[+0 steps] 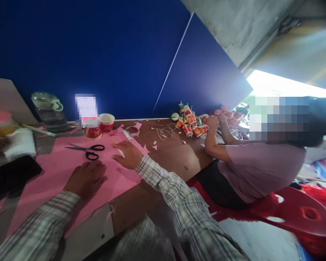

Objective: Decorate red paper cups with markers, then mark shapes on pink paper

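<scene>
On my remote feed, the pink paper covers the left of the worktop. My left hand rests on it, released, fingers slightly bent. My right hand is over its right side, thumb and fingers apart. Black-handled scissors lie just beyond the left hand; two red cups stand farther.

Blue wall panels are standing behind the brown table, pale seam is running between them. Grey concrete is showing above right. Bright daylight is coming through an opening at right, under a yellowish panel. Red chair is standing lower right.
</scene>
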`<state>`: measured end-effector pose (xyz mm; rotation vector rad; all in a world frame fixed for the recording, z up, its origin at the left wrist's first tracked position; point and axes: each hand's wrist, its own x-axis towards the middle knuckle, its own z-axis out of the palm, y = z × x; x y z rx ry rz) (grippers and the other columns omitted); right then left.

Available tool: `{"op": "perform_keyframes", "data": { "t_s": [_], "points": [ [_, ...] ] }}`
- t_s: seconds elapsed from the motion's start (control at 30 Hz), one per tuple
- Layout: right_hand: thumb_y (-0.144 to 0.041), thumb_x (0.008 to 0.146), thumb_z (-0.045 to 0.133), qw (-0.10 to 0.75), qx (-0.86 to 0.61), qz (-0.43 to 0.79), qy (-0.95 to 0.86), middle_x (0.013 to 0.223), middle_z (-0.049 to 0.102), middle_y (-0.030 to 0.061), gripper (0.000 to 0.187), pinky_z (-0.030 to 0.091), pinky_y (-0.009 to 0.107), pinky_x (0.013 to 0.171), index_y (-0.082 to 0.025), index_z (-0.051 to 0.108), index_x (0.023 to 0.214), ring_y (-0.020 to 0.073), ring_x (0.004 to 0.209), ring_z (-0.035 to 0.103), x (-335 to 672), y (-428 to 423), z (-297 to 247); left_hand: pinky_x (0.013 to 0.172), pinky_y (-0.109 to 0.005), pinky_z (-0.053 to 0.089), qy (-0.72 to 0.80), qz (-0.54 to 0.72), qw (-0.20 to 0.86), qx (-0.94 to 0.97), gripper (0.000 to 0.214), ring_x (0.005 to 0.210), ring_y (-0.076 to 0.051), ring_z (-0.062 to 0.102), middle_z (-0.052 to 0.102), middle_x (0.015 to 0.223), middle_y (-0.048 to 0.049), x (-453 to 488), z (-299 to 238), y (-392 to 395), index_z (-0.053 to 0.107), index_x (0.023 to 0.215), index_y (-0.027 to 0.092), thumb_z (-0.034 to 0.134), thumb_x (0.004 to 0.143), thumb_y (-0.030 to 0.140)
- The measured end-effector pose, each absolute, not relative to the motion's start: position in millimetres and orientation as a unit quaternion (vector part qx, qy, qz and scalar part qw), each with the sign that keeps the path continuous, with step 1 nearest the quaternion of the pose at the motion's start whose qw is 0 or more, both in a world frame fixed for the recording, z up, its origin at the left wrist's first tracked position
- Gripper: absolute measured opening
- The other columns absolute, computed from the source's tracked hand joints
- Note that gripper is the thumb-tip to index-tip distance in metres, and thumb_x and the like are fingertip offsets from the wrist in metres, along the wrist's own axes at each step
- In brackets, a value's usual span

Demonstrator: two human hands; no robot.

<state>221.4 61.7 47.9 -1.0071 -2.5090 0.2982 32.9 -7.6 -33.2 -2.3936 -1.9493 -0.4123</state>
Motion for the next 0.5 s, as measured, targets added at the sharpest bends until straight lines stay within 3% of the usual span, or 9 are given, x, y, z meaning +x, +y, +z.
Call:
{"op": "perform_keyframes", "data": {
  "t_s": [0.1,0.23,0.37,0.5],
  "points": [
    [-0.032,0.085,0.054,0.177,-0.339,0.106,-0.918,0.117,0.059,0.0115,0.041,0.038,0.036,0.101,-0.013,0.050,0.121,0.0220,0.110,0.054,192,70,54,0.079,-0.041,0.035,-0.627,-0.130,0.017,-0.768,0.048,0.099,-0.023,0.044,0.049,0.120,-0.0051,34,-33,-8,0.054,0.101,0.030,0.043,0.061,0.054],
    [-0.040,0.085,0.052,0.096,-0.362,0.086,-0.923,0.116,0.059,0.0086,0.039,0.043,0.038,0.092,-0.021,0.053,0.119,0.0242,0.106,0.056,150,81,41,0.075,-0.041,0.036,-0.635,-0.123,0.019,-0.762,0.050,0.093,-0.024,0.046,0.054,0.107,-0.0091,35,-33,-6,0.055,0.099,0.026,0.043,0.060,0.054],
    [-0.034,0.084,0.053,0.075,-0.373,0.070,-0.922,0.115,0.060,0.0108,0.036,0.045,0.040,0.086,-0.019,0.055,0.116,0.0277,0.104,0.056,127,85,30,0.070,-0.041,0.036,-0.638,-0.118,0.013,-0.761,0.046,0.088,-0.025,0.047,0.056,0.099,-0.0092,34,-31,-5,0.058,0.091,0.025,0.043,0.060,0.055],
    [-0.033,0.084,0.052,0.056,-0.370,0.075,-0.924,0.111,0.061,0.0089,0.032,0.046,0.037,0.083,-0.020,0.056,0.114,0.0254,0.100,0.058,123,87,26,0.072,-0.039,0.036,-0.630,-0.115,0.001,-0.768,0.044,0.089,-0.024,0.048,0.057,0.099,-0.0088,31,-29,-4,0.058,0.090,0.024,0.043,0.061,0.053]
  ]
}}
